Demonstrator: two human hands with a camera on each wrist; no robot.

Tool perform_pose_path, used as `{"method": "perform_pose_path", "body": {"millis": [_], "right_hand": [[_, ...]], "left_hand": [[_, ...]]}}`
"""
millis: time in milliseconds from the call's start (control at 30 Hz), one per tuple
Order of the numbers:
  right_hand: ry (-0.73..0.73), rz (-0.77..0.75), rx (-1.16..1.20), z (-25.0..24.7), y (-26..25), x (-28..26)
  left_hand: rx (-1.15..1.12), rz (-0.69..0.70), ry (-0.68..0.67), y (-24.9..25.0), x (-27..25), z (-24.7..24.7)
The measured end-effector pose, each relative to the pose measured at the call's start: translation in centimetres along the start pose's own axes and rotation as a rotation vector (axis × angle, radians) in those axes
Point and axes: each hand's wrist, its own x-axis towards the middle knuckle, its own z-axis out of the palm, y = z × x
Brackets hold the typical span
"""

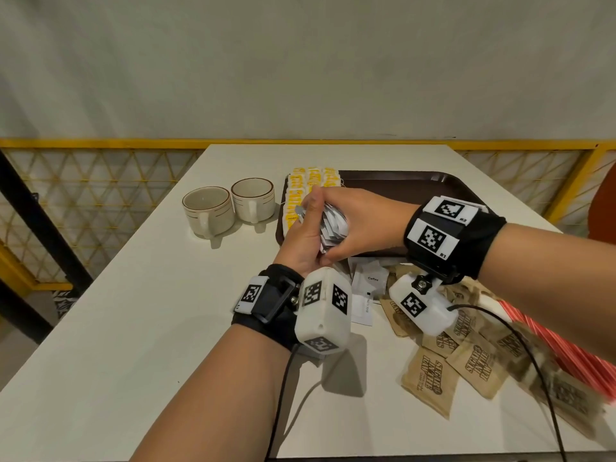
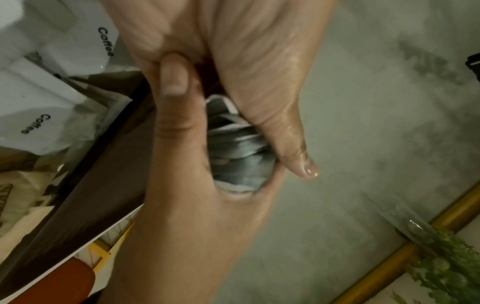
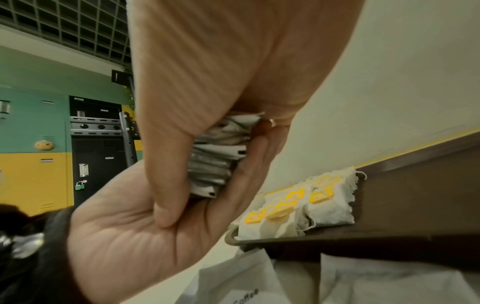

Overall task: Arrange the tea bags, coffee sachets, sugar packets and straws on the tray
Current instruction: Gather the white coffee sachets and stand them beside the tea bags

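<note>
Left hand (image 1: 301, 238) and right hand (image 1: 360, 225) both clamped on 1 stack of coffee sachets (image 1: 331, 228), held over the tray (image 1: 400, 181). Tea bags (image 1: 308, 188) already lined up on tray's left end. Sugar packets (image 1: 466, 358), straws (image 1: 560, 351), 2 loose sachets (image 1: 368, 281) still on counter (image 1: 133, 328).

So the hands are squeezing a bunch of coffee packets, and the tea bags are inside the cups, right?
Not quite. The hands do squeeze the coffee packets, but the tea bags lie on the tray, beside the cups, not in them. The head view shows it.
</note>
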Motion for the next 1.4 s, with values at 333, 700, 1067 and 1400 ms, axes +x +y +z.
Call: {"method": "perform_pose_path", "body": {"millis": [333, 700, 1067, 1400], "right_hand": [[-0.002, 0.008, 0.062, -0.4, 0.2, -0.3], [0.107, 0.005, 0.052, 0.1, 0.6, -0.3], [-0.126, 0.038, 0.060, -2.2, 1.2, -1.5], [0.054, 0.041, 0.390, -4.6, 2.2, -2.3]], "left_hand": [[-0.072, -0.073, -0.006, 0.8, -0.6, 0.8], [-0.259, -0.140, -0.110, 0.6, -0.7, 0.2], [-0.179, -0.026, -0.132, 0.4, -0.8, -0.3], [-0.174, -0.039, -0.335, 0.6, -0.2, -1.0]]}}
